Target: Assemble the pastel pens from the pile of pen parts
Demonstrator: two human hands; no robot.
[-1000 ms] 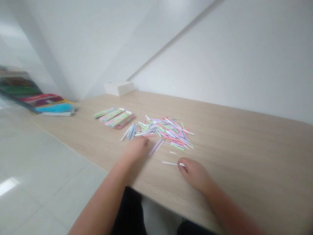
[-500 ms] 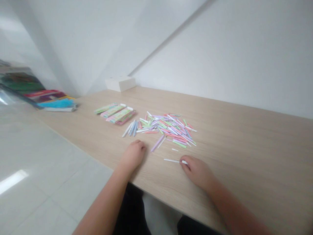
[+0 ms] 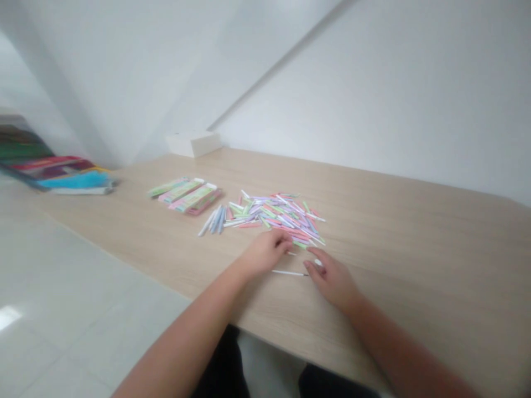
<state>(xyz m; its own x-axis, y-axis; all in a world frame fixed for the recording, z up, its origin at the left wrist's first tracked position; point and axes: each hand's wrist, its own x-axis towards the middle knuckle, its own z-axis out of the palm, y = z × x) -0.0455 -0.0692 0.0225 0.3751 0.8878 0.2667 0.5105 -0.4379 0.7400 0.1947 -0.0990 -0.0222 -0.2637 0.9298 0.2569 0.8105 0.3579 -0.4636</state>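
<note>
White stick (image 3: 287, 272), slim: on tabletop (image 3: 415, 249), axis crosswise, dark tip just beside the right hand (image 3: 335, 281), other end near the left hand (image 3: 265, 252). Right: fingertips parted, white piece (image 3: 318, 262) between, grip unclear to me. Left: curled, contents hidden.

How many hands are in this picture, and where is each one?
2. The left hand is at the near edge of the pile of coloured sticks; the right hand is to its right, beside the thin white stick. No other hand shows.
</note>
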